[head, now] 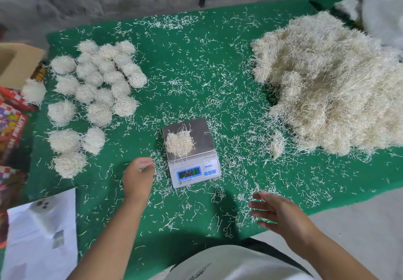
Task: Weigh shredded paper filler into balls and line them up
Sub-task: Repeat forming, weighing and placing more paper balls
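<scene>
Left hand (139, 176) hovers just left of the scale (192, 152), grip loosely curled, pinching nothing I can make out. Right hand (279, 211) is near the surface edge, grip spread, empty. Portion of shredded paper (180, 144) sits on the scale pan, off toward its left side. Display (189, 173) is lit, digits blurred. Finished balls (96, 96) sit in rough rows at far left; bulk pile (331, 89) at right. My read: weigh check in progress. Keep both hands off the pan until the reading settles, trim with small pinches from the pile, then cup and compress firmly so the ball holds, and place it at the row end.
</scene>
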`<action>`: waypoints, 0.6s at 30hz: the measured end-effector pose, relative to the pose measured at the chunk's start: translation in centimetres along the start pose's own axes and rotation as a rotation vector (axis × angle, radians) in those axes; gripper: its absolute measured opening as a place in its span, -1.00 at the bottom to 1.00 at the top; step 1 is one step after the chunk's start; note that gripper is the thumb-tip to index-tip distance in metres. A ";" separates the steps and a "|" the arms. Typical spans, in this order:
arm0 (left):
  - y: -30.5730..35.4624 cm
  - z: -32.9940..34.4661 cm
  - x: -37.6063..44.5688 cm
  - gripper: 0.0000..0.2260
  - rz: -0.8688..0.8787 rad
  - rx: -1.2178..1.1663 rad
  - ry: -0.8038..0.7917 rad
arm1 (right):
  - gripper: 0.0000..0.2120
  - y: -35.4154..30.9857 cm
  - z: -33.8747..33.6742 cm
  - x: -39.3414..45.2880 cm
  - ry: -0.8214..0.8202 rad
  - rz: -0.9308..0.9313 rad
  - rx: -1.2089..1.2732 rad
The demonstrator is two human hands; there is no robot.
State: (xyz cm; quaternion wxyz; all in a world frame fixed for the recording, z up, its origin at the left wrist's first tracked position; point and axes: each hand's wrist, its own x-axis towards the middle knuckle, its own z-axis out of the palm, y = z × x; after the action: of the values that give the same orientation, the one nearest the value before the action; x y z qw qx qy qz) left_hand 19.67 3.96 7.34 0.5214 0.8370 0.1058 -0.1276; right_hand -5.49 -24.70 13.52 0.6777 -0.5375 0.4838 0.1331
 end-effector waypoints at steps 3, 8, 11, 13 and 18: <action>0.0 0.3 0.2 -0.81 -0.008 -0.025 -0.017 | -0.69 0.1 -0.4 0.1 0.001 -0.007 0.007; 0.2 1.2 0.7 -0.81 -0.017 -0.030 -0.049 | -0.70 0.3 -0.8 -0.2 0.013 -0.002 0.029; 0.6 1.9 1.0 -0.82 -0.019 -0.005 -0.048 | -0.70 0.3 -0.9 -0.5 0.028 0.002 0.045; 0.9 2.3 1.1 -0.79 -0.016 0.000 -0.047 | -0.71 0.3 -1.1 -0.7 0.044 0.010 0.059; 1.5 3.4 0.8 -0.78 0.012 0.065 -0.056 | -0.72 0.5 -1.3 -1.1 0.063 0.034 0.069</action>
State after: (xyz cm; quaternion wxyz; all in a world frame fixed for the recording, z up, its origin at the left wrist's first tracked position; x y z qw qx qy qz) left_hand 20.55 0.25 6.88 0.4977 0.8502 0.0819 -0.1509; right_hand -6.99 -25.24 14.15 0.6779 -0.5096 0.5181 0.1109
